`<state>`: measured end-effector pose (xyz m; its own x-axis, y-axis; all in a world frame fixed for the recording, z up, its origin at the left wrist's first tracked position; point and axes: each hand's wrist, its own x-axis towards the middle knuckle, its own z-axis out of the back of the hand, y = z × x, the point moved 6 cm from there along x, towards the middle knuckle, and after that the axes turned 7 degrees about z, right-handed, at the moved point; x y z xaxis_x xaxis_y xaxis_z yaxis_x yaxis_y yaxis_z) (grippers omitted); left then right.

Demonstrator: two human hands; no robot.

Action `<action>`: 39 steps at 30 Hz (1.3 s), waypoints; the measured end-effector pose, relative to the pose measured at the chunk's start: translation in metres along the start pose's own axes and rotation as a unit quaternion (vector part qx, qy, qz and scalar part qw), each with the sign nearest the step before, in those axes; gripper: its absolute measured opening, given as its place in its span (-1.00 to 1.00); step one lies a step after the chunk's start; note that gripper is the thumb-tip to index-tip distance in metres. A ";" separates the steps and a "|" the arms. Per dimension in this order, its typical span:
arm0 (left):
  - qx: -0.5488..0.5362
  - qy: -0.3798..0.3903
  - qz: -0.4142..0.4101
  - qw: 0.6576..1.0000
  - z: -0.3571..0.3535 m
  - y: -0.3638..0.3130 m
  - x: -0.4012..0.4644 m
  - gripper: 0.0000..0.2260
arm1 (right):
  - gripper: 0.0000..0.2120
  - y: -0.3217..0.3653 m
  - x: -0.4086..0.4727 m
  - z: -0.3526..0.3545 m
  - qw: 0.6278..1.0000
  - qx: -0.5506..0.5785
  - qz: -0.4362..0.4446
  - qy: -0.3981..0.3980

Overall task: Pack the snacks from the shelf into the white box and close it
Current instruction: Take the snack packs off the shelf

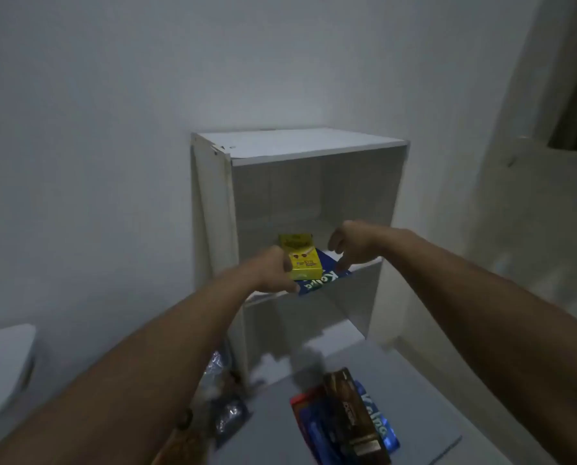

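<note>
Your hands are at the white shelf point(314, 152), reaching for snacks.

From the head camera, your left hand point(273, 273) grips the yellow snack box point(302, 260), which sits on top of the blue snack pack point(320, 280) on the middle board. Your right hand point(347, 245) hangs just above the blue pack, fingers loosely curled, holding nothing. Down low, a brown snack box point(350, 411) lies with other snacks in the white box point(414, 391).
</note>
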<state>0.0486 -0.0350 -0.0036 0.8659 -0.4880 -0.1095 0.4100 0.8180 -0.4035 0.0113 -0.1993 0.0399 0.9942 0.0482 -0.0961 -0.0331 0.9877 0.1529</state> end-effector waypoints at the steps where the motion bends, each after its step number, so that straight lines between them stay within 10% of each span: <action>1: -0.014 -0.005 0.014 1.000 -0.006 0.002 0.008 -0.62 | -0.51 -0.002 0.004 -0.005 1.000 -0.018 0.007 0.007; 11: -0.100 -0.115 0.135 0.979 -0.033 0.024 0.060 -0.76 | -0.86 -0.047 0.056 -0.056 0.997 0.032 0.033 -0.063; 19: -0.120 -0.113 0.177 0.970 -0.047 0.028 0.080 -0.91 | -0.67 -0.058 0.081 -0.074 0.974 0.198 -0.057 -0.098; 24: -0.130 -0.078 0.155 0.976 -0.064 0.033 0.094 -0.56 | -0.61 -0.073 0.081 -0.077 0.957 0.240 -0.123 -0.108; 34: -0.078 -0.206 0.263 0.939 -0.051 0.021 0.059 -0.70 | -0.71 -0.103 0.075 -0.089 0.858 0.461 -0.203 -0.098; 39: -0.180 -0.098 0.307 0.929 -0.075 0.024 0.048 -0.70 | -0.82 -0.108 0.063 -0.093 0.837 0.496 -0.224 -0.052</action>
<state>0.0786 -0.0617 -0.0870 0.9549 0.1306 -0.2668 -0.2707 0.7525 -0.6004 0.0677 -0.2889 -0.0739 0.8894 -0.3580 -0.2841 0.3954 0.2908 0.8713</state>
